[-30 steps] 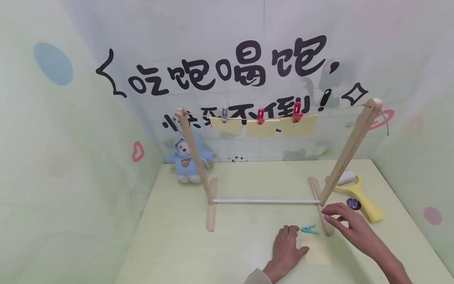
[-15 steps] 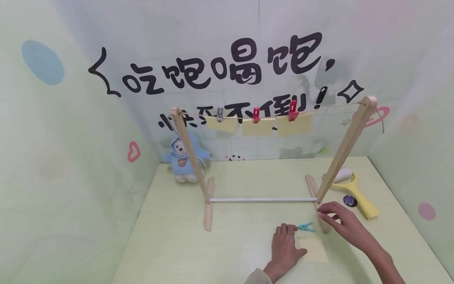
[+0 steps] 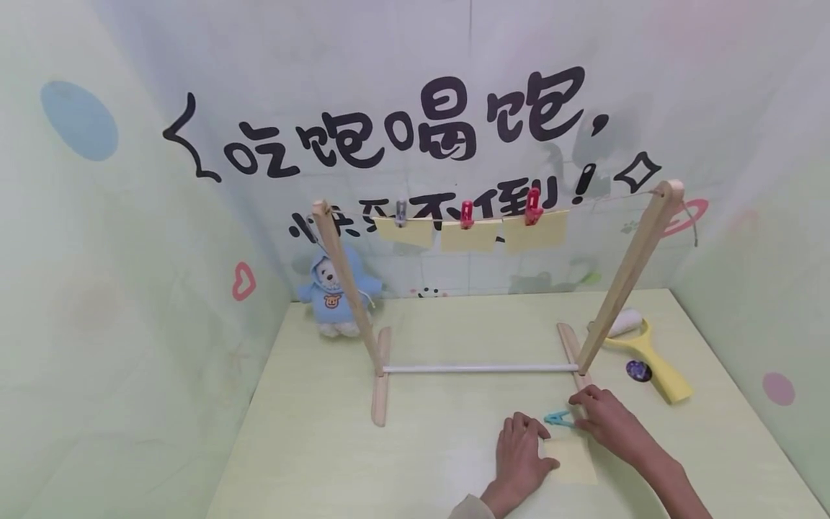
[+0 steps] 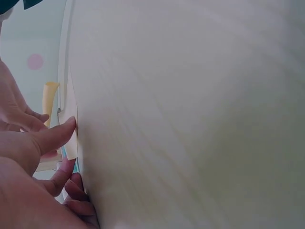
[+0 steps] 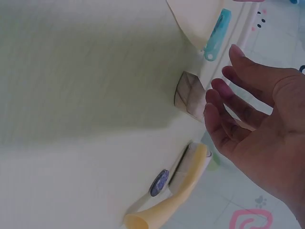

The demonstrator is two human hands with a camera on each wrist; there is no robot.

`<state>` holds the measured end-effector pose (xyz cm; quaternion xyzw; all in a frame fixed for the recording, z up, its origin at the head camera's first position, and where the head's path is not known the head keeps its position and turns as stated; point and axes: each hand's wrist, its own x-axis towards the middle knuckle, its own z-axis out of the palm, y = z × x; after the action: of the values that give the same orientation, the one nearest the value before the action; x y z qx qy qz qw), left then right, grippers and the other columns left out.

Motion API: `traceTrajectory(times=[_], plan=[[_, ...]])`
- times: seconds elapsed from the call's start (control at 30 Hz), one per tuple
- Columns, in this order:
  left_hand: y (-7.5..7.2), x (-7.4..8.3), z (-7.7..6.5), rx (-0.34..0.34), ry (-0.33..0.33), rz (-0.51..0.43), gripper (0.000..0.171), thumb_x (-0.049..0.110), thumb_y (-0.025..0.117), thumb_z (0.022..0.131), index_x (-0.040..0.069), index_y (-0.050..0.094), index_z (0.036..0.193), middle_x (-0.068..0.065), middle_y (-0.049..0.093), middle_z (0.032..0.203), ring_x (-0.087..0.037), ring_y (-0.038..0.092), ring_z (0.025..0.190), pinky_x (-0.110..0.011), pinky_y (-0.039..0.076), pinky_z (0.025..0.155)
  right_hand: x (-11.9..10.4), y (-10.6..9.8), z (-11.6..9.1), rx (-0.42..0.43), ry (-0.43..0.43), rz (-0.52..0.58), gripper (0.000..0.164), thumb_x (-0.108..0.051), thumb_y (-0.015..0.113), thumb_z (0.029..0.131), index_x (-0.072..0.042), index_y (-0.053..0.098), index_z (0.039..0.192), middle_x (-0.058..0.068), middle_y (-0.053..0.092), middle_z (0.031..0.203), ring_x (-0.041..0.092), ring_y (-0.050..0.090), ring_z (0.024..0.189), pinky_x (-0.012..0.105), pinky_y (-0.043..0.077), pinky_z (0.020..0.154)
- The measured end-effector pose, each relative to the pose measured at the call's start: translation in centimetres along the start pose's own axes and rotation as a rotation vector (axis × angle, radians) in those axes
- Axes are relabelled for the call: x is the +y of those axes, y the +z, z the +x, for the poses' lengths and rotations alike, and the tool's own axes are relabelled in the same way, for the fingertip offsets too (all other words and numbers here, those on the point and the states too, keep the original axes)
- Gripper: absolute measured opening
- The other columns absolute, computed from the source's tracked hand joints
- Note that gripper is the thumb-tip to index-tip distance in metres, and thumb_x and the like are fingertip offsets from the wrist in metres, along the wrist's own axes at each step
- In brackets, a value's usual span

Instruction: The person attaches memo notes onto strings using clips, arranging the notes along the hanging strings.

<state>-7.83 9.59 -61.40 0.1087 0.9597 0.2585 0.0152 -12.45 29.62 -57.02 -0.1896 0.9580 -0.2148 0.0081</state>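
My left hand (image 3: 521, 454) rests on the table at the left edge of a pale yellow paper note (image 3: 573, 463). In the left wrist view its thumb and index fingertip meet the note's edge (image 4: 71, 150), spaced apart. Just beyond the note lies a blue clothespin (image 3: 558, 419). My right hand (image 3: 612, 427) hovers over the clothespin's right end, thumb and fingers parted around it. From the right wrist view, that hand (image 5: 269, 105) has loosely bent fingers with nothing in them, and the clothespin (image 5: 218, 36) lies beyond the thumb tip.
A wooden stand (image 3: 625, 281) carries a string with three notes hung by one grey and two red clothespins (image 3: 467, 215). Its white crossbar (image 3: 480, 369) runs low behind my hands. A yellow-handled roller (image 3: 668, 371) and dark oval piece (image 3: 638, 371) lie right; a blue-clad plush toy (image 3: 333, 295) sits back left.
My right hand has come down and left from beside the stand's right foot to the blue clothespin. The left hand stays at the note. The head view has shifted slightly.
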Motion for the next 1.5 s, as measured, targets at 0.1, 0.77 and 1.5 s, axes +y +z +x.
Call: traceTrajectory(times=[0.1,0.77,1.5], plan=[[-0.2,0.1,-0.1,-0.007,0.000,0.003,0.039,0.042,0.098,0.079,0.030,0.072,0.106,0.012,0.051,0.111,-0.003,0.038,0.093,-0.016,0.037,0.079,-0.1,0.5,-0.2,-0.001,0.013,-0.005,0.028,0.000,0.089,0.084,0.000,0.077,0.109,0.009,0.071,0.108,0.032,0.068,0.097,0.054,0.060,0.082],[-0.1,-0.6,-0.3,0.015,0.097,0.021,0.040,0.041,0.098,0.080,0.027,0.065,0.098,0.013,0.049,0.101,-0.003,0.035,0.088,-0.017,0.032,0.074,0.0,2.5,-0.8,0.085,0.010,-0.086,0.030,-0.003,0.093,0.082,-0.008,0.077,0.107,0.003,0.067,0.108,0.020,0.054,0.094,0.042,0.053,0.078],[-0.6,-0.6,-0.1,-0.097,0.063,-0.293,0.018,0.011,0.086,0.091,0.018,0.075,0.102,0.017,0.063,0.075,0.006,0.042,0.074,-0.023,0.023,0.074,-0.3,2.4,-1.0,0.083,0.048,-0.098,0.026,-0.005,0.091,0.086,-0.003,0.075,0.107,0.004,0.066,0.108,0.021,0.055,0.094,0.042,0.053,0.078]])
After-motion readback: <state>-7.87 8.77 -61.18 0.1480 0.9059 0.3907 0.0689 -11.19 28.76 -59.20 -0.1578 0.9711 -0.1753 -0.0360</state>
